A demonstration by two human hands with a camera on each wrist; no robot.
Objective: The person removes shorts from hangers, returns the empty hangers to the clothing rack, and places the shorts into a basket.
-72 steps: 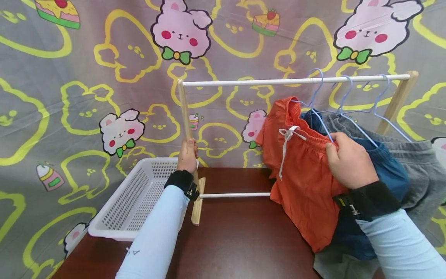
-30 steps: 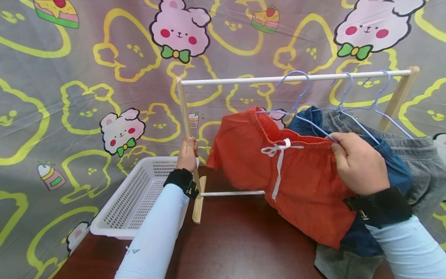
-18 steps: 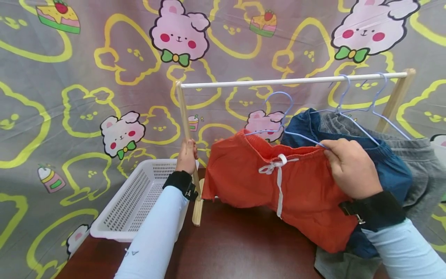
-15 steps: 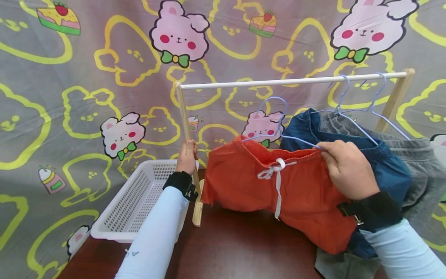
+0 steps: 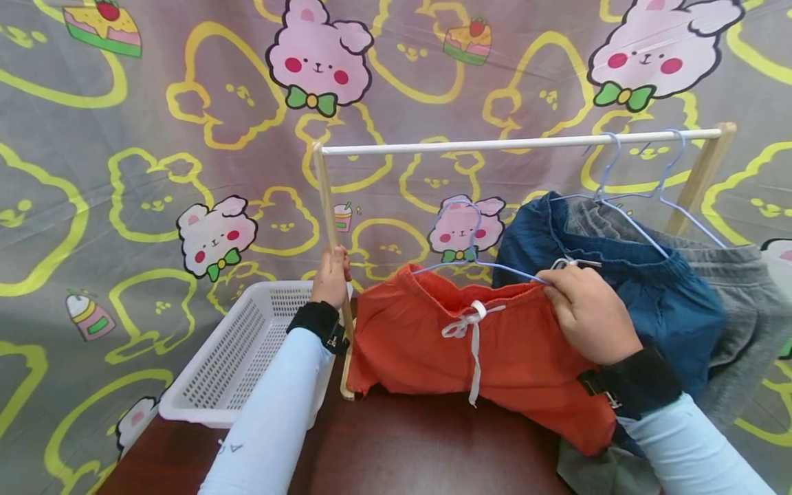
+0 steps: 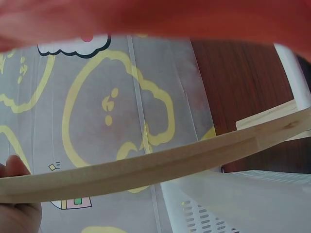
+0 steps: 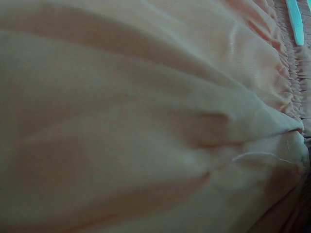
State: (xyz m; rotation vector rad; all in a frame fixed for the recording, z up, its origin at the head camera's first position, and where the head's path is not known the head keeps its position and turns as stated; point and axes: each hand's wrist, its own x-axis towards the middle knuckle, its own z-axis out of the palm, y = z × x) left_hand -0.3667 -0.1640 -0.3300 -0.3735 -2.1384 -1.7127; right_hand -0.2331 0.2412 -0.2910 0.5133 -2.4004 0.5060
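Note:
My left hand (image 5: 331, 276) grips the left wooden post (image 5: 326, 199) of a clothes rack; the left wrist view shows its fingers at the post (image 6: 146, 170). With my right hand (image 5: 590, 313) I pinch the corner of a purple-blue hanger (image 5: 507, 268) together with the waistband of orange shorts (image 5: 433, 344). The hanger's hook stands free below the rack's white rail (image 5: 433, 147). A white drawstring bow (image 5: 473, 317) shows on the shorts' front. Fabric of the shorts (image 7: 121, 121) fills the right wrist view, where the hand itself is hidden.
Blue shorts (image 5: 625, 289) and grey shorts (image 5: 742, 275) hang from hangers on the rail's right part. A white perforated basket (image 5: 198, 412) stands left of the rack on the brown table (image 5: 396, 440). A patterned cloth (image 5: 142, 206) hangs behind.
The hanger with the orange shorts has come off the rail and moved down and left in my right hand. The blue shorts are more exposed. My left hand has stayed on the post.

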